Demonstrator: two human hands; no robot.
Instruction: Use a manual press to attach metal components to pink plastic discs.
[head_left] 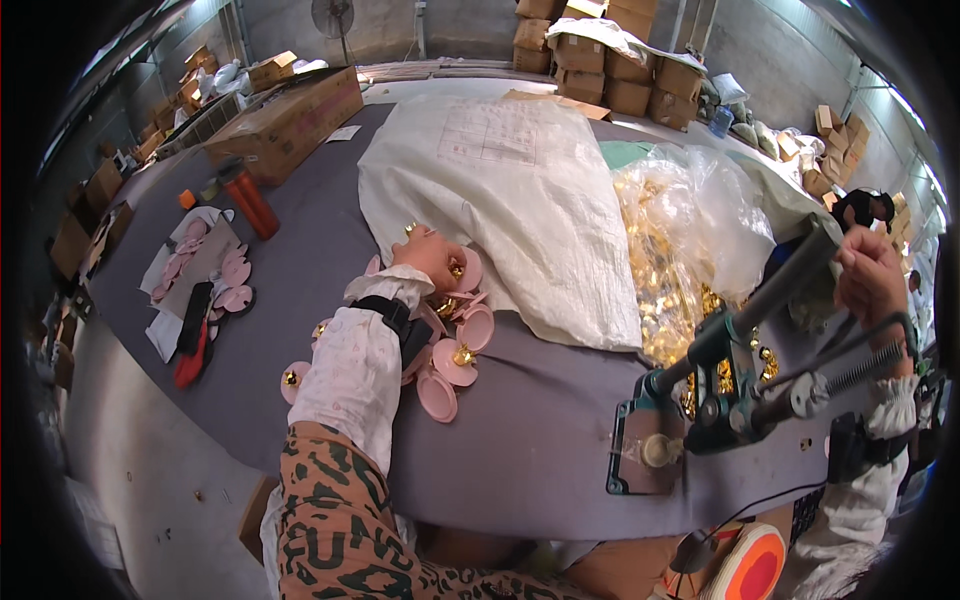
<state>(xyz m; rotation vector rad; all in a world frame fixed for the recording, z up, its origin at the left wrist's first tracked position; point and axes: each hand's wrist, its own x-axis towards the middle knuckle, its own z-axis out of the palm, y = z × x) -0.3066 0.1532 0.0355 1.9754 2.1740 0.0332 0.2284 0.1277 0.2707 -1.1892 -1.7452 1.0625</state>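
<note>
Pink discs (437, 397); gold fittings (464, 354)

The grey table (540, 450) bore a white sack (500, 210), a clear bag (722, 205) of gold pieces (655, 300) and a cardboard box (290, 125). Pink discs (478, 327) lay beside the sack; a press (710, 410) stood at right.

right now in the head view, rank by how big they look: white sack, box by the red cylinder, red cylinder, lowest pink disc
Largest to smallest, as they look:
1. white sack
2. box
3. red cylinder
4. lowest pink disc
</note>
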